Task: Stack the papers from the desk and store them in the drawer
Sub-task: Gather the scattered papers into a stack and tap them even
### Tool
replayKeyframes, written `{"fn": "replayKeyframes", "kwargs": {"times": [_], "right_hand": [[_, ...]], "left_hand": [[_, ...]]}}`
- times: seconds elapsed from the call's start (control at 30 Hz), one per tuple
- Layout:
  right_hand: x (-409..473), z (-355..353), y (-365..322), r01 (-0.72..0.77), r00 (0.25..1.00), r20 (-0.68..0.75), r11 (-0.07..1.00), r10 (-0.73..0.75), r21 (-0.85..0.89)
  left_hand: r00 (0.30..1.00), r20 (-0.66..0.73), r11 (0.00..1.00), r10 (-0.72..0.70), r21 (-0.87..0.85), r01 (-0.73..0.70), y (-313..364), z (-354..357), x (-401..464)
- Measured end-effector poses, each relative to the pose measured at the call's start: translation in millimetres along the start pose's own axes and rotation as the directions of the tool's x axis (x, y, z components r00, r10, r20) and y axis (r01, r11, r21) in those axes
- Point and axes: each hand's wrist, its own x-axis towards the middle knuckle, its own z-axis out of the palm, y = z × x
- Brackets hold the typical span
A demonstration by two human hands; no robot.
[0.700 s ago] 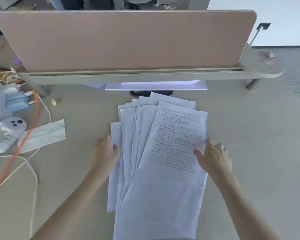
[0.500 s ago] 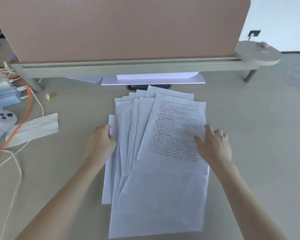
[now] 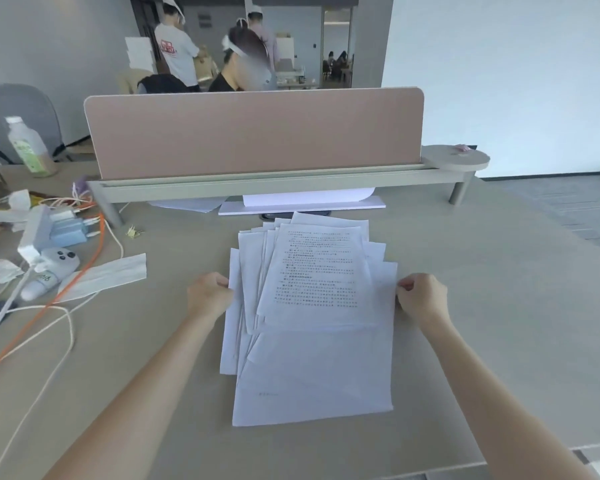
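Observation:
A loose, fanned pile of white papers lies in the middle of the beige desk. The top sheet carries printed text. My left hand pinches the pile's left edge with curled fingers. My right hand pinches the right edge the same way. The sheets are offset from one another, not squared. No drawer is in view.
A pink divider panel on a grey rail closes the back of the desk, with white sheets under it. On the left lie chargers, orange and white cables, a folded tissue, a bottle. Persons stand beyond the divider.
Both hands went from resting flat on the pile to gripping its side edges. The sheets were pushed closer together. The camera tilted up, showing the room behind the divider.

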Motion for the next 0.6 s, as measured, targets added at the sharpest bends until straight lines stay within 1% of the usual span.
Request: {"fn": "replayKeyframes", "kwargs": {"times": [0.1, 0.2, 0.3, 0.37, 0.4, 0.5, 0.53, 0.6], "right_hand": [[13, 10, 1, 0.051, 0.999, -0.012, 0.998, -0.052, -0.023], [31, 22, -7, 0.078, 0.997, 0.003, 0.996, -0.078, -0.033], [49, 36, -14, 0.116, 0.993, 0.006, 0.993, -0.116, -0.020], [54, 41, -20, 0.129, 0.992, 0.000, 0.991, -0.129, -0.025], [55, 42, -23, 0.130, 0.991, -0.010, 0.991, -0.130, -0.029], [58, 41, -27, 0.107, 0.993, -0.037, 0.993, -0.109, -0.049], [59, 41, -28, 0.107, 0.993, -0.043, 0.993, -0.110, -0.055], [60, 43, -33, 0.134, 0.990, -0.035, 0.989, -0.136, -0.053]], "left_hand": [[1.000, 0.016, 1.000, 0.014, 0.007, -0.014, -1, 3, 10], [1.000, 0.018, 0.999, 0.012, -0.032, -0.011, -2, 8, 26], [0.996, 0.054, 0.997, 0.070, -0.031, -0.068, -1, 17, 37], [0.993, 0.079, 0.997, 0.082, -0.020, -0.081, 4, 18, 40], [0.994, 0.089, 0.998, 0.063, -0.038, -0.059, 7, 18, 43], [0.989, 0.138, 0.980, -0.048, -0.185, 0.074, 13, 15, 58], [0.986, 0.158, 0.976, -0.058, -0.199, 0.090, 17, 14, 60], [0.981, 0.190, 0.986, -0.048, -0.146, 0.077, 28, 13, 62]]}}
